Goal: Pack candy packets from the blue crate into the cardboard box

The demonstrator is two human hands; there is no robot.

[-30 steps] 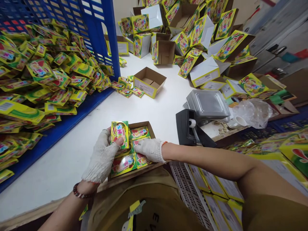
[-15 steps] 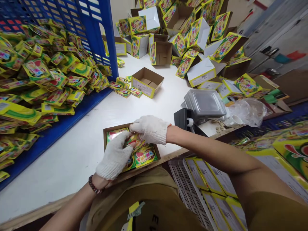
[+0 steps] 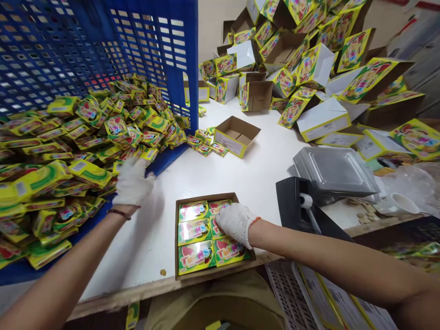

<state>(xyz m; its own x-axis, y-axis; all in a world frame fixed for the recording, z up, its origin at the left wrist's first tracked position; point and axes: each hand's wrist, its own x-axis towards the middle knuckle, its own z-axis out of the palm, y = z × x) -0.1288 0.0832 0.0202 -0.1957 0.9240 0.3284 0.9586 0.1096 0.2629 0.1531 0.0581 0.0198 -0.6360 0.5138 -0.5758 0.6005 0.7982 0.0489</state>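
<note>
A low brown cardboard tray (image 3: 177, 256) lies near the table's front edge, filled with several yellow-green "Tums" packets (image 3: 196, 255). My right hand (image 3: 236, 222), in a white knit glove, rests palm down on the packets in the tray's right half, fingers curled. My left hand (image 3: 133, 182), also gloved, has reached left into the heap of loose packets (image 3: 85, 146) spilling from the tipped blue crate (image 3: 103, 41); its fingers are hidden among the packets and blurred.
An empty open carton (image 3: 237, 135) with a few loose packets beside it sits mid-table. Many printed cartons (image 3: 302, 64) are piled at the back. A black scale with a steel pan (image 3: 332, 172) stands right, a white cup (image 3: 400, 201) behind it.
My left hand left the tray and moved up-left into the packet heap. My right hand dropped flat onto the packets in the tray. The view shifted left.
</note>
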